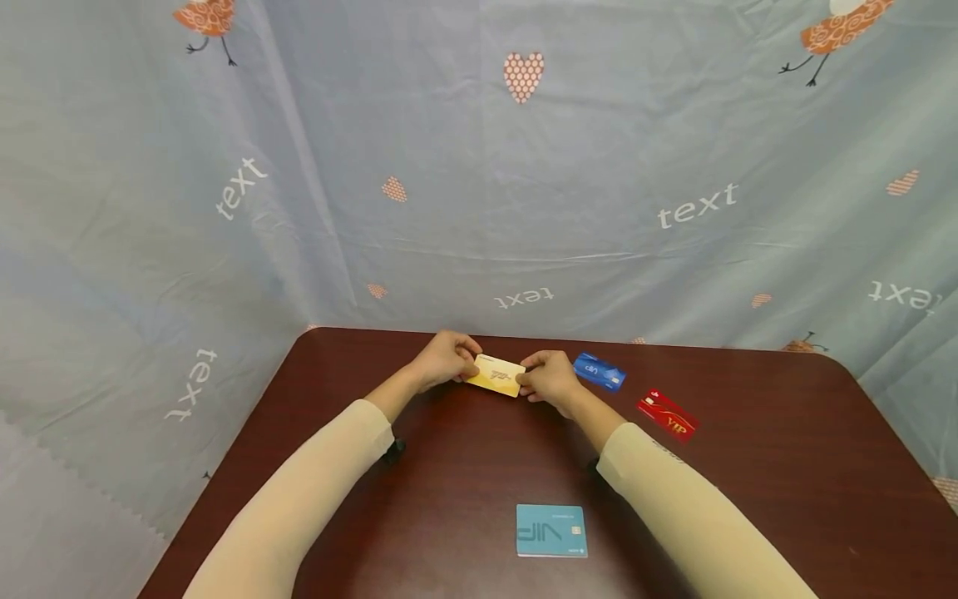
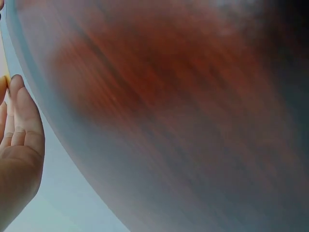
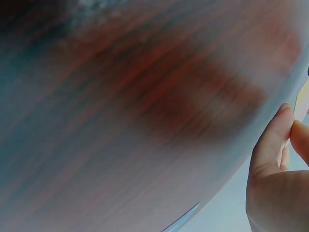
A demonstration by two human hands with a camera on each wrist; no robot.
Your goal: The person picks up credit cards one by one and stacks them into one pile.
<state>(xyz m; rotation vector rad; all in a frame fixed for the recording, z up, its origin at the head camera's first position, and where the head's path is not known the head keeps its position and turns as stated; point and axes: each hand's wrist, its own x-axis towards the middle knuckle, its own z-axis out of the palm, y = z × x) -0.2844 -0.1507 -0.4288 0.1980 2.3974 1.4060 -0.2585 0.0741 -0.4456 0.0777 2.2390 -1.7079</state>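
A yellow card (image 1: pixel 496 375) is held between both hands near the table's far edge. My left hand (image 1: pixel 443 359) pinches its left end with thumb and fingers; my right hand (image 1: pixel 550 379) pinches the right end. In the left wrist view the left hand (image 2: pixel 21 125) appears at the left border, with only a sliver of yellow beside the fingertips. The right wrist view has the right hand (image 3: pixel 275 169) at its right border, gripping the edge of the yellow card (image 3: pixel 302 99). Just right of the right hand lies a blue card (image 1: pixel 599 372).
A red VIP card (image 1: pixel 669 415) lies farther right, beyond the blue one. Nearer the front, between the forearms, rests a teal VIP card (image 1: pixel 551 531). The dark reddish-brown table (image 1: pixel 441 466) ends at a grey-blue printed curtain (image 1: pixel 449 233).
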